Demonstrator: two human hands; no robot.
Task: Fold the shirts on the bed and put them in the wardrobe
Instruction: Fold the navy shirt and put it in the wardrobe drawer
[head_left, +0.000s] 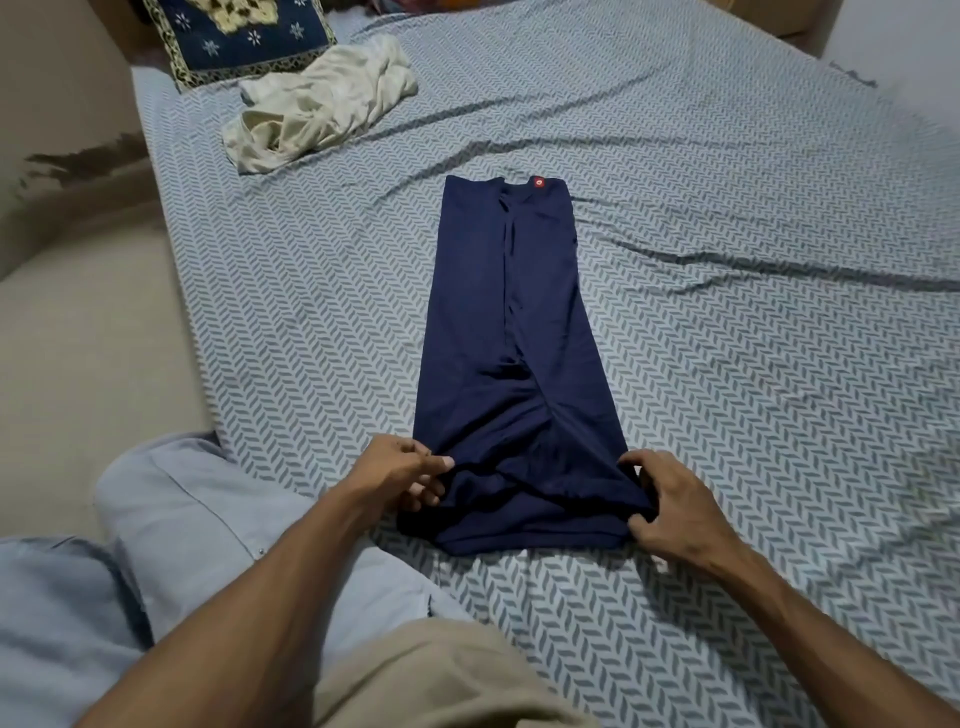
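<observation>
A navy blue shirt (511, 332) lies on the bed (753, 291), folded lengthwise into a narrow strip, collar and red label at the far end. My left hand (400, 470) pinches the left corner of its near hem. My right hand (670, 504) grips the right corner of the same hem, fingers curled into the cloth. The hem is bunched and slightly raised between the two hands. A crumpled cream shirt (317, 106) lies unfolded at the far left of the bed.
The bed has a grey-and-white herringbone sheet with long creases. A dark blue patterned pillow (236, 36) sits at the far left corner behind the cream shirt. My light blue shirt and beige trousers fill the lower left. Beige floor lies left of the bed.
</observation>
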